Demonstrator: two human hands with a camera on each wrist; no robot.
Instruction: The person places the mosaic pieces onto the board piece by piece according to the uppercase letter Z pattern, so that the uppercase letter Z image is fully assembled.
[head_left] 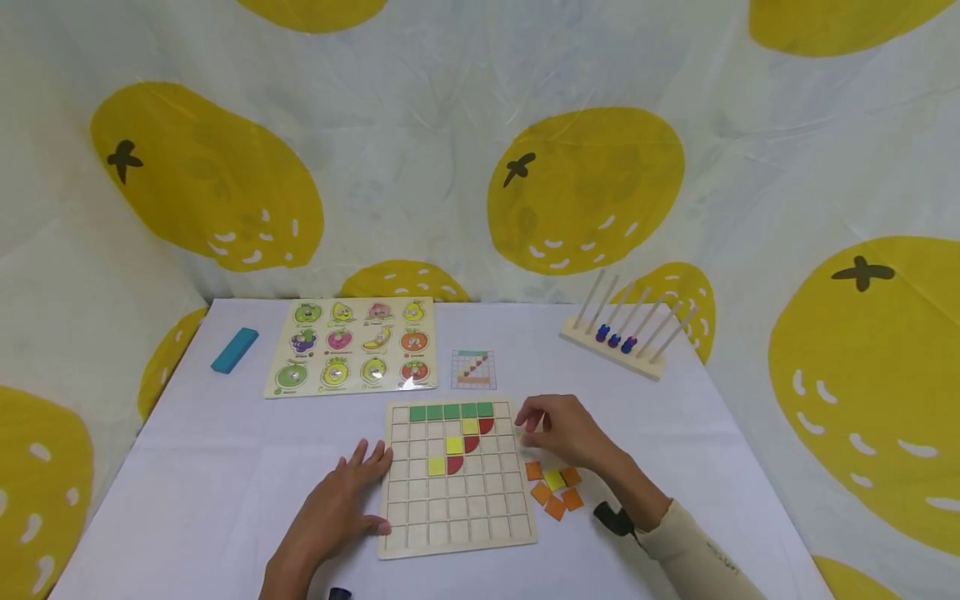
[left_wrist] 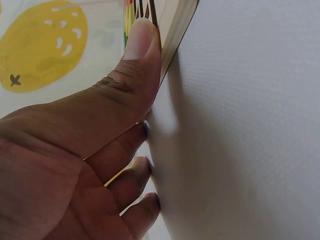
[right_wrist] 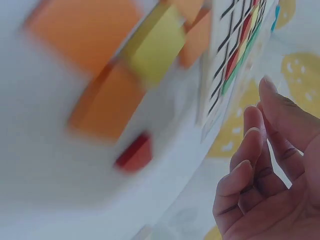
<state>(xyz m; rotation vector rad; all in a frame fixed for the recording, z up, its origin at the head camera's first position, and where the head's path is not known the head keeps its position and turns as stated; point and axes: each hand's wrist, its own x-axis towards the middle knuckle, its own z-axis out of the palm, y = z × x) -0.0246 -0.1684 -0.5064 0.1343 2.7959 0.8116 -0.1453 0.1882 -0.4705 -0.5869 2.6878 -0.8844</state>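
The right hand (head_left: 558,429) is hovering, loosely curled, thumb and fingers seemingly apart on nothing; a low pinch is probably suiting the red piece (right_wrist: 135,154) lying below. The left hand (head_left: 333,508) is resting, spread, along the grid board (head_left: 491,508), left of that grip. Orange tiles (head_left: 572,499) are crowding its near side; the pegged rack (head_left: 615,346) is standing beyond.

This is a makeshift play-and-learning booth: a pale fabric curtain printed with big yellow fruits (head_left: 420,167) hangs behind and along both sides of a table spread with smooth white cloth (head_left: 187,483). Children's learning toys show its character, among them a square pale-wood grid board (head_left: 457,510), a rectangular cream puzzle board with 12 cartoon fruit pictures (head_left: 357,357) and a light wooden stand of upright rods (head_left: 645,363). Whether it stands in a home, classroom or studio cannot be told.
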